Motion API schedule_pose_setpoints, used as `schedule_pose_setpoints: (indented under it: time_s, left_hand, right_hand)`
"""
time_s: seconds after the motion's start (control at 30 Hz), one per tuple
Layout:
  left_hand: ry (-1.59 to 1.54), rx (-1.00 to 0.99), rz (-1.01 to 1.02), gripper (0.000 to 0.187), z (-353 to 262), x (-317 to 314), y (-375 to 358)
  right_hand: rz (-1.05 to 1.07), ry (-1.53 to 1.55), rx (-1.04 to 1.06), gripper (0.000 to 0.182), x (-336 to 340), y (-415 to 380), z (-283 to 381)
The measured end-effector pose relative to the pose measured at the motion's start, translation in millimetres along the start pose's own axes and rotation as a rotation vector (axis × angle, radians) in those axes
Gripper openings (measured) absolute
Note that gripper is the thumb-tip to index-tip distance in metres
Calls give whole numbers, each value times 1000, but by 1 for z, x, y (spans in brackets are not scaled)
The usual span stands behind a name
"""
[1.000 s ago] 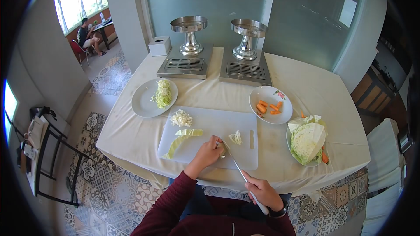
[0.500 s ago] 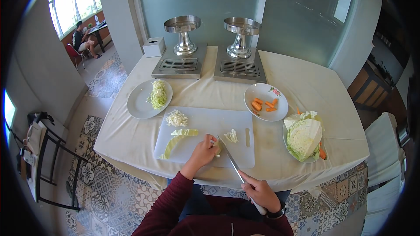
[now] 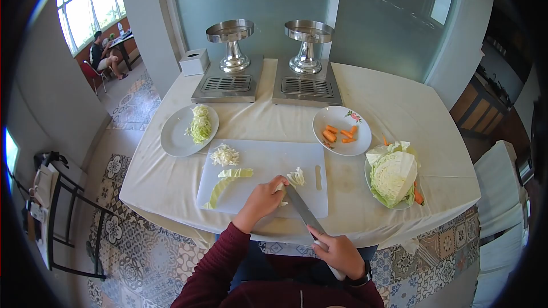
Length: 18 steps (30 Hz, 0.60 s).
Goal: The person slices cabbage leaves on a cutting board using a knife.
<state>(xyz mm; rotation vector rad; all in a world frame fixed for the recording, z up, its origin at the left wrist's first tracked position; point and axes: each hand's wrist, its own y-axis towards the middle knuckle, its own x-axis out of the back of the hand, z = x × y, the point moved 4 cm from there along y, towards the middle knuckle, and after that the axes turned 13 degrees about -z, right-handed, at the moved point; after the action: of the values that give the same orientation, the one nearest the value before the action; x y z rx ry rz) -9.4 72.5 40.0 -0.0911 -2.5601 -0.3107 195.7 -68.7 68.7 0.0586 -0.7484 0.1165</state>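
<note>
My right hand [image 3: 341, 255] is wrapped round the handle of a knife [image 3: 303, 210], whose blade slants up and left over the white cutting board [image 3: 262, 157]. Beside the blade tip, my left hand [image 3: 266, 198] has its fingers curled on a piece of cabbage [image 3: 281, 195], mostly hidden under them. A small heap of sliced cabbage [image 3: 296, 177] lies just past the blade. Further left on the board are a pile of shredded cabbage [image 3: 225, 155] and curved cabbage leaf strips [image 3: 220, 186].
A grey plate [image 3: 174, 138] with shredded cabbage stands at left. A flowered plate [image 3: 363, 139] holds carrot pieces [image 3: 330, 135]. At right sits a cut cabbage head [image 3: 393, 175] beside a carrot [image 3: 418, 196]. Two metal stands [image 3: 233, 48] rise behind. A person [image 3: 101, 57] sits far off.
The knife blade has tilted so more of its flat side shows, and its tip sits by the left fingers. The whole view has shifted slightly.
</note>
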Motion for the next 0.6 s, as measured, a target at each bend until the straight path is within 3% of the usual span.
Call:
schedule_pose_setpoints:
  time_s: [0.33, 0.6]
  left_hand:
    - [-13, -86, -44, 30, 7, -6, 1]
    - [-75, 70, -10, 35, 16, 2, -1]
  right_hand:
    - [15, -18, 23, 52, 1, -3, -3]
    - [35, 130, -6, 52, 11, -9, -8]
